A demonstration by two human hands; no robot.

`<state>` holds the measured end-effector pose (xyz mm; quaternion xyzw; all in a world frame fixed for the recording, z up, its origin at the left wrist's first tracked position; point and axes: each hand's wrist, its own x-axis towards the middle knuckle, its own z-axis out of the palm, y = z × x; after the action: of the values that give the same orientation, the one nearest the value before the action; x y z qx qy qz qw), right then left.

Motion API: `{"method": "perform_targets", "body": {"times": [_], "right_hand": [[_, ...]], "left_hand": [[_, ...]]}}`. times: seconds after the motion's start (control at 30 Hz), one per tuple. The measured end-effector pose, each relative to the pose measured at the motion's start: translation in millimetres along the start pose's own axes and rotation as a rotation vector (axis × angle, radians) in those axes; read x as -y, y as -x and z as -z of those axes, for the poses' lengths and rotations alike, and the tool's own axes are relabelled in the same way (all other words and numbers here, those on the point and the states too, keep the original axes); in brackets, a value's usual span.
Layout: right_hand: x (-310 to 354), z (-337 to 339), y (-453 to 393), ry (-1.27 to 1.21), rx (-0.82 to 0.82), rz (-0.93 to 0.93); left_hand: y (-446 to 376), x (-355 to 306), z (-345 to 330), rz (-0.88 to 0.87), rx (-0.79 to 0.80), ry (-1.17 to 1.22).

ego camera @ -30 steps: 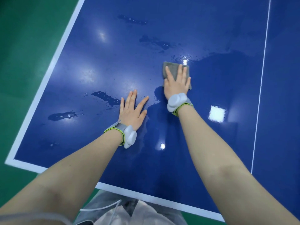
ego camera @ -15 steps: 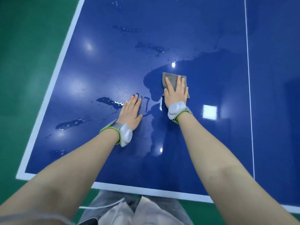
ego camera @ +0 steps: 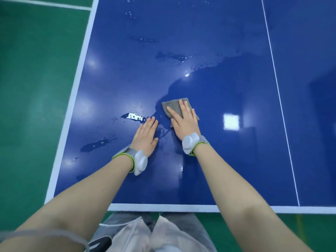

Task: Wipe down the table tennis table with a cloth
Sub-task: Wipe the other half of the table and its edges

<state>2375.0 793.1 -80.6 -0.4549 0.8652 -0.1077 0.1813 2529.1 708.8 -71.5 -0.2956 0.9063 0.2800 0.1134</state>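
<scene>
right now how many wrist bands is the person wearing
2: one wrist band sits on the left wrist near the table's middle, the other wrist band on the right wrist, just behind the hand pressing the cloth.

1. Your table (ego camera: 209, 170) is glossy deep blue with white edge bands and a thin white line.
2. Your cloth (ego camera: 173, 106) is plain grey.
3. Your wristbands (ego camera: 127, 154) are grey, trimmed in lime green, carrying white pods.
4. The floor (ego camera: 36, 88) is green.
</scene>
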Motion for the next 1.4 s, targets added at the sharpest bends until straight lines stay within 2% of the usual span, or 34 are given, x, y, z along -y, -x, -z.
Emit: {"method": "perform_targets", "body": {"times": [0.13, 0.23, 0.3, 0.37, 0.47, 0.53, 0.6, 0.67, 0.8, 0.87, 1.0, 1.1, 1.17, 1.27, 1.4], "right_hand": [[2.7, -4.7, 11.2, 0.002, -0.062, -0.369], [32.8, -12.2, 14.1, -0.036, -0.05, -0.5], [54.0, -21.4, 21.7, -0.021, -0.044, -0.438], [64.1, -28.2, 31.9, 0.0, -0.004, -0.3], [57.5, -30.6, 50.7, 0.008, 0.027, -0.09], [43.4, -26.4, 60.1, 0.018, 0.006, -0.028], [29.8, -24.5, 65.7, 0.011, -0.007, -0.109], [26.2, -24.1, 72.3, 0.004, -0.043, -0.271], [47.8, -31.4, 74.9, 0.012, -0.04, -0.453], [64.6, -37.8, 77.1, 0.014, -0.039, -0.442], [95.6, -52.5, 90.5, 0.046, -0.018, -0.294], [98.4, -56.6, 106.3, 0.057, -0.008, -0.161], [88.6, -55.6, 116.7, 0.039, -0.018, -0.139], [74.1, -55.2, 129.3, -0.001, -0.105, -0.284], [82.3, -60.0, 134.2, 0.043, -0.106, -0.512]], "left_hand": [[10.6, 12.2, 0.6, -0.014, 0.008, -0.019], [17.2, 15.8, -0.5, -0.022, 0.019, -0.018], [24.2, 19.3, 1.0, -0.025, 0.027, -0.031], [27.0, 23.8, 1.0, -0.026, 0.031, -0.042], [33.8, 30.3, 1.9, -0.034, 0.032, -0.051], [39.1, 34.0, 2.5, -0.048, 0.029, -0.043], [44.4, 39.5, 3.6, -0.056, 0.033, -0.044], [48.2, 45.4, 3.7, -0.071, 0.036, -0.048], [52.0, 48.9, 4.9, -0.084, 0.048, -0.035], [54.2, 51.2, 5.6, -0.096, 0.048, -0.042], [59.4, 58.7, 6.8, -0.126, 0.053, -0.07], [61.6, 63.6, 8.0, -0.148, 0.057, -0.089], [62.4, 65.9, 8.2, -0.164, 0.062, -0.089], [65.6, 69.0, 7.6, -0.166, 0.078, -0.085], [70.9, 71.3, 6.8, -0.165, 0.084, -0.082]]}}
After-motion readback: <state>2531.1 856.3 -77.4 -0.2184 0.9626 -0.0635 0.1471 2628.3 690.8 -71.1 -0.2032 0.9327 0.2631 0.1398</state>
